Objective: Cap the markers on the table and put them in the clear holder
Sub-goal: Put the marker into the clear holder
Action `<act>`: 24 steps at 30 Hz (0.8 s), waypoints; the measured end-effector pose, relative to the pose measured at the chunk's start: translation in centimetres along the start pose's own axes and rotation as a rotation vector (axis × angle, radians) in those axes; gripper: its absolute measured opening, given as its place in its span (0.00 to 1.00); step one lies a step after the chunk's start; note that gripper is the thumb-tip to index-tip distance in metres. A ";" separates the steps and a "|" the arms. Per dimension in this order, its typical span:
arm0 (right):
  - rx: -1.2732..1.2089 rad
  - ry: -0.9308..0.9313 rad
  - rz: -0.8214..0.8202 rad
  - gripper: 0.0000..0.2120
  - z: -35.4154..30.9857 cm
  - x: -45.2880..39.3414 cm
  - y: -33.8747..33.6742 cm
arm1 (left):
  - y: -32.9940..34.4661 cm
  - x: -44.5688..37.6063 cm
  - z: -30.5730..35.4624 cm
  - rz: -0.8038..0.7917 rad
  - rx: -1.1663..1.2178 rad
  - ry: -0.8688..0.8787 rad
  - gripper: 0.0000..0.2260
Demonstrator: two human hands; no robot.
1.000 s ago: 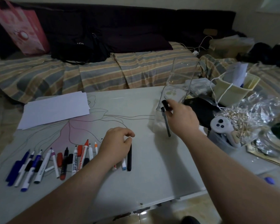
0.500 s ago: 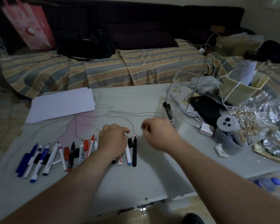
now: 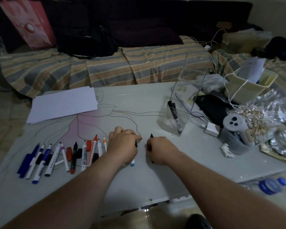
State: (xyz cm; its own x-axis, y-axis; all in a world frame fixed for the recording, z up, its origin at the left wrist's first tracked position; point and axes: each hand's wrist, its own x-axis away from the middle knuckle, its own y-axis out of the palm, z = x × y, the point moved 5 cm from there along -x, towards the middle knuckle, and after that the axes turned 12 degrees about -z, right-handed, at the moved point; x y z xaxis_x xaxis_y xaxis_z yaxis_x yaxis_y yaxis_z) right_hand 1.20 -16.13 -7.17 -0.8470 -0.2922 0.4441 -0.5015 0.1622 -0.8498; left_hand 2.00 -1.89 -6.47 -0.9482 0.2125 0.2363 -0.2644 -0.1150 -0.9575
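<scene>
Hands mid-tabletop (image 3: 155, 176): right hand (image 3: 160, 150) fingers curled round uncapped black marker (image 3: 151, 136), tip up. Left hand (image 3: 123, 147) fingers curled, pinching small black cap (image 3: 136, 144), covering end of marker row (image 3: 64, 156) toward left edge; count unclear, loose caps mixed in. Clear holder (image 3: 185, 103) near right edge, one marker (image 3: 175, 117) inside. White paper (image 3: 63, 104) far-left corner.

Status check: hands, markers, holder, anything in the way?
Right hand grips uncapped black marker; left hand pinches a small black piece, likely its cap. One marker in clear holder. Path to holder open.
</scene>
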 end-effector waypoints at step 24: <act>-0.417 -0.135 0.341 0.09 3.2 3.9 -8.0 | -2.4 0.9 -0.7 0.224 1.079 0.100 0.10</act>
State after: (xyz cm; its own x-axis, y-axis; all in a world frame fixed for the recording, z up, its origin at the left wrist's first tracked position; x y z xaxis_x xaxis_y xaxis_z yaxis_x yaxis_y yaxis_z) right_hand 2.52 -21.58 0.48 -0.9571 -0.2720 0.0998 -0.2536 0.6201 -0.7424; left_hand 1.89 -0.72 -4.08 -0.9881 0.1530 0.0145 -0.1496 -0.9361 -0.3184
